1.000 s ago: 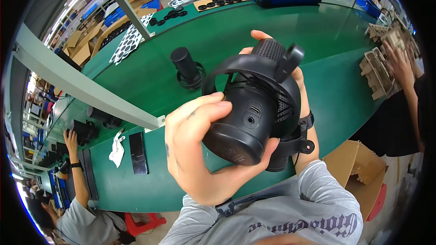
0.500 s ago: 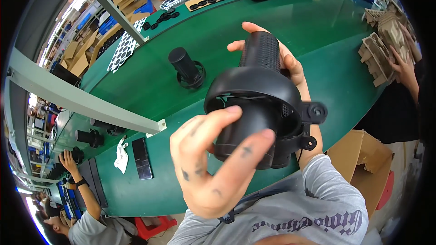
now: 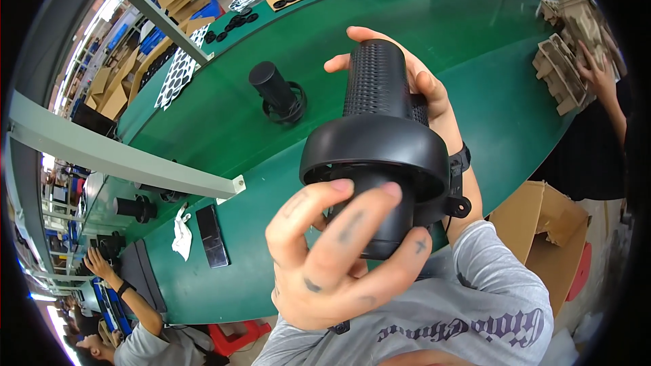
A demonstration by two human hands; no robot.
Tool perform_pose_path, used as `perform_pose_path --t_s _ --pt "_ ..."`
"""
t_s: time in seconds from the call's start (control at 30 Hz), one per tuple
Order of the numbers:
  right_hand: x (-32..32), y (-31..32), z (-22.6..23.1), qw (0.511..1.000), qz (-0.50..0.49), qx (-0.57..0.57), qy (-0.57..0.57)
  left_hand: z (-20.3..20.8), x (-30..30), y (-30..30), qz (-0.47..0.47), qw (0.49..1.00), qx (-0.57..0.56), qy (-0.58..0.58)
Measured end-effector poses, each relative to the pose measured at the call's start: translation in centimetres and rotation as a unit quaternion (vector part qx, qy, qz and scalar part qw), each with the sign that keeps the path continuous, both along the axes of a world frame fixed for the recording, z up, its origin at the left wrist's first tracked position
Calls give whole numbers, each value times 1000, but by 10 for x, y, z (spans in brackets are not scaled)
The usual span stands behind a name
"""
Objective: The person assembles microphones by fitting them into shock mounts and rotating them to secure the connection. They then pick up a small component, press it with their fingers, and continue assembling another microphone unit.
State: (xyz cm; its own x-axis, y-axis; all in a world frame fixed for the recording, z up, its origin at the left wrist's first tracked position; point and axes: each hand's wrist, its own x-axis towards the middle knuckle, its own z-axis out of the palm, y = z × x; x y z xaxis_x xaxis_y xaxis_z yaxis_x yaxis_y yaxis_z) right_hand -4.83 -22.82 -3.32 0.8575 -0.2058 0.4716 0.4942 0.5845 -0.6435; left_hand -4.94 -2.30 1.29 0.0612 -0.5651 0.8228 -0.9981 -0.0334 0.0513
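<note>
A black microphone [image 3: 378, 81] with a mesh-like grille is held tilted in front of me, its grille end pointing away. Round its middle sits a wide, smooth black ring mount [image 3: 376, 146], and a small bracket with a holed tab [image 3: 458, 207] sticks out at the right. My left hand [image 3: 332, 257] curls its fingers round the plain lower end, below the ring. From behind and to the right, my right hand [image 3: 434, 98] supports the grille part; its palm is hidden, while some fingertips show past the left side. A similar microphone [image 3: 272, 91] stands in its ring on the green table.
A phone [image 3: 212, 236] and crumpled white tissue [image 3: 182, 232] lie to the left, beyond a grey metal post [image 3: 122, 163]. Co-workers sit at far left and across; another's hands hold cardboard trays [image 3: 559, 71] at right. An open carton [image 3: 542, 230] stands by my right arm.
The microphone has tipped so more of the ring's outer face and grille shows. My left hand has shifted its grip, with more fingers now spread around the lower end.
</note>
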Motion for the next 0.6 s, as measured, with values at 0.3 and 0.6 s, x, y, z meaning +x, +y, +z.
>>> perform_pose_path --t_s 0.3,0.6 --pt "8 6 -2 997 74 22 -20 -1 1 -1 -39 995 -28 -89" --pt "29 15 -8 947 202 126 -216 9 24 -9 -112 964 -186 -152"
